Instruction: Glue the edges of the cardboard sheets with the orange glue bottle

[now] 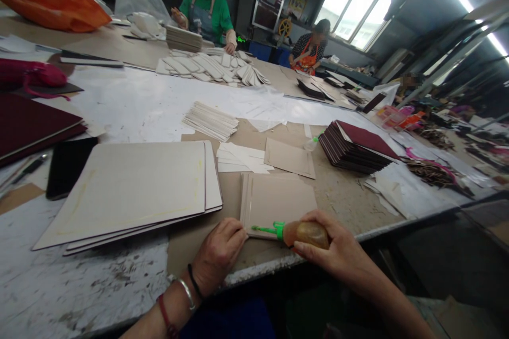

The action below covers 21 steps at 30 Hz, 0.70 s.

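Note:
My right hand (334, 246) is wrapped round a glue bottle (306, 235) with an amber body and a green nozzle. The bottle lies tilted nearly flat, its tip over the near left corner of a beige board stack (280, 198). Along the stack's left edge runs a thin shiny line. At that same corner, my left hand (222, 250) has its fingers pinched together on the edge of the boards. Left of it lie large pale panels (139, 185) with yellowish lines near their edges. Behind the stack are a single beige board (289, 158) and white strips (242, 159).
A stack of maroon covers (356, 145) stands at the right. Maroon panels (32, 124) and a black phone (69, 167) lie left. Farther back are a bundle of strips (210, 121) and a pile of pale pieces (214, 67). Co-workers (209, 8) work across the table.

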### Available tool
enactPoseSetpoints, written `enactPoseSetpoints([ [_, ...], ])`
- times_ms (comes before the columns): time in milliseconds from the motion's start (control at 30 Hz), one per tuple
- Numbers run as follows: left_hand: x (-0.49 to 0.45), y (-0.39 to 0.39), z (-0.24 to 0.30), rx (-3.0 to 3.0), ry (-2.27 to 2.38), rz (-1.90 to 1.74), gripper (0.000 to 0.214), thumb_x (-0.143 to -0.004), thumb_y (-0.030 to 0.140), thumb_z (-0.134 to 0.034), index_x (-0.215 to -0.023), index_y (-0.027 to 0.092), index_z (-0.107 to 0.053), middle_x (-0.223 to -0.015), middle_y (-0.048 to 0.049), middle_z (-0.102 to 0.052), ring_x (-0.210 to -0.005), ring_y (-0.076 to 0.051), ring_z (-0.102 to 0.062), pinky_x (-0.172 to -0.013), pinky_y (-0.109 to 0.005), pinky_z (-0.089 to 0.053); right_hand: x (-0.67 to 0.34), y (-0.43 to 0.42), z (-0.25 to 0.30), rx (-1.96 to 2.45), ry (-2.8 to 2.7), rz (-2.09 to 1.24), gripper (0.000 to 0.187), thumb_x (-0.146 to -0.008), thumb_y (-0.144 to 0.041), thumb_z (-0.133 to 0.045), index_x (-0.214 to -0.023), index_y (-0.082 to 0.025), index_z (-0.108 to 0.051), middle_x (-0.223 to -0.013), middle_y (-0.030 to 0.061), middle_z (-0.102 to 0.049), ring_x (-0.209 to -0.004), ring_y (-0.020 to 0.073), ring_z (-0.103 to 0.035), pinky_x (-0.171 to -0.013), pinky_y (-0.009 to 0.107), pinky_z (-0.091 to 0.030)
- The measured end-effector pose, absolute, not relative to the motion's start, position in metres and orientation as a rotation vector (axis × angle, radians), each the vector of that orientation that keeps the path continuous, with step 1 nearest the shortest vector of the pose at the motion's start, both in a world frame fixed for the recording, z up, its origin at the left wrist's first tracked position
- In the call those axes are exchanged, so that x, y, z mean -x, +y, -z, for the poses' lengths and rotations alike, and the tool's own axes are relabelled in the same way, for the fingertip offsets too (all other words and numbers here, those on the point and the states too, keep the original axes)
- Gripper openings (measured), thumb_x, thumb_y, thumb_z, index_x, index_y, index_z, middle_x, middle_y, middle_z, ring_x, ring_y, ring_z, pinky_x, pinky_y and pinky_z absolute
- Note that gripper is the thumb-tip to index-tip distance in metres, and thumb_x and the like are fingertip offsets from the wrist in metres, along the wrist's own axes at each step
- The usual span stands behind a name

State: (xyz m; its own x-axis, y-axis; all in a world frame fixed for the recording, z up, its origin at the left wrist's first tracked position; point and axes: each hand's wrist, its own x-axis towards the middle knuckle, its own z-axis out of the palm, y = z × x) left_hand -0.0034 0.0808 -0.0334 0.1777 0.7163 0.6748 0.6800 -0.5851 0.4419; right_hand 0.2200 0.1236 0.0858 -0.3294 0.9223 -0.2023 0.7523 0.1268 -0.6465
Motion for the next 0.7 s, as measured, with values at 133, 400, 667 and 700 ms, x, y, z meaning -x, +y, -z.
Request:
enactPoseSetpoints([
  [133, 0.004, 0.08, 0.034, -2.381, 1.401, -1.402, 0.013, -0.089, 0.009, -0.046, -0.087, 0.013, -0.059, -0.08, -0.0062, -0.056, -0.079, -0.017, -0.053, -0.07, -0.029, -0.05, -0.236, 0.119, -0.086, 1.673, -2.148, -0.963, 0.029, -0.071, -0.04, -0.065, -0.092, -0.021, -0.057, -0.084, 0.0024, -0.063, -0.074, 0.0194, -0.06, -0.064, 0.029, -0.046],
  [400, 0.005, 0.08, 0.035, -2.417, 1.39, -1.398, 0.012, -0.088, 0.008, -0.048, -0.092, 0.012, -0.059, -0.084, -0.0068, -0.057, -0.081, -0.017, -0.054, -0.073, -0.029, -0.05, -0.272, 0.111, -0.084, 1.771, -2.109, -0.874, 0.033, -0.071, -0.045, -0.063, -0.093, -0.02, -0.058, -0.083, 0.0025, -0.064, -0.073, 0.0197, -0.061, -0.063, 0.028, -0.048],
  [667, 0.007, 0.082, 0.033, -2.505, 1.363, -1.436, 0.013, -0.09, 0.009, -0.047, -0.093, 0.011, -0.06, -0.086, -0.0072, -0.058, -0.083, -0.016, -0.056, -0.075, -0.027, -0.051, -0.304, 0.103, -0.085, 1.883, -2.008, -0.817, 0.034, -0.069, -0.046, -0.063, -0.093, -0.021, -0.058, -0.084, 0.0028, -0.066, -0.072, 0.0202, -0.062, -0.059, 0.028, -0.048],
  [700, 0.007, 0.082, 0.033, -2.508, 1.365, -1.436, 0.013, -0.09, 0.01, -0.047, -0.093, 0.012, -0.06, -0.086, -0.007, -0.058, -0.083, -0.016, -0.056, -0.075, -0.027, -0.051, -0.309, 0.102, -0.084, 1.895, -1.992, -0.804, 0.035, -0.069, -0.046, -0.064, -0.093, -0.021, -0.058, -0.084, 0.0027, -0.066, -0.071, 0.0201, -0.063, -0.058, 0.028, -0.048],
])
